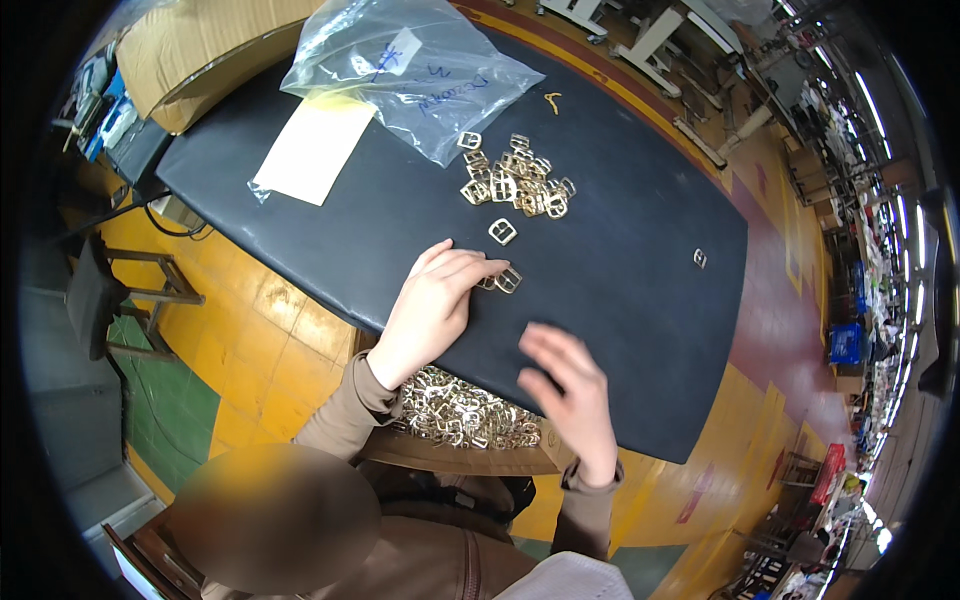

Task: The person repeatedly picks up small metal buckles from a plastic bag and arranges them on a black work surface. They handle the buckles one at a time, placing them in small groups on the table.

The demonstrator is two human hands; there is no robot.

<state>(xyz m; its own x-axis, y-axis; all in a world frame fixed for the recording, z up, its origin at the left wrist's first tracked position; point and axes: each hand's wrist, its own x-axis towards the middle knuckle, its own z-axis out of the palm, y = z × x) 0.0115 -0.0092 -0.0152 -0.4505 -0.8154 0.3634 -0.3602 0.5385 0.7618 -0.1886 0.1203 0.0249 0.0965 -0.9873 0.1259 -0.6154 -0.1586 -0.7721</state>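
So there's an open box (pixel 470 459) crammed with metal buckles (pixel 460 412) tucked below the near table edge. The right hand (pixel 568 385) is kinda blurry over the edge, fingers loosely apart, and I don't see anything in it. Left hand (pixel 435 300) has its fingers close together at a couple of buckles (pixel 509 279) on the black table (pixel 620 300); can't tell if it's gripping them. One loose buckle (pixel 502 231) sits beyond, then a messy pile of buckles (pixel 517 187), then a clear plastic bag (pixel 440 85).

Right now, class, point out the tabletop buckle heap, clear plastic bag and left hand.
Tabletop buckle heap (pixel 525 184): head view, centre.
Clear plastic bag (pixel 422 88): head view, middle.
Left hand (pixel 432 300): head view, back.
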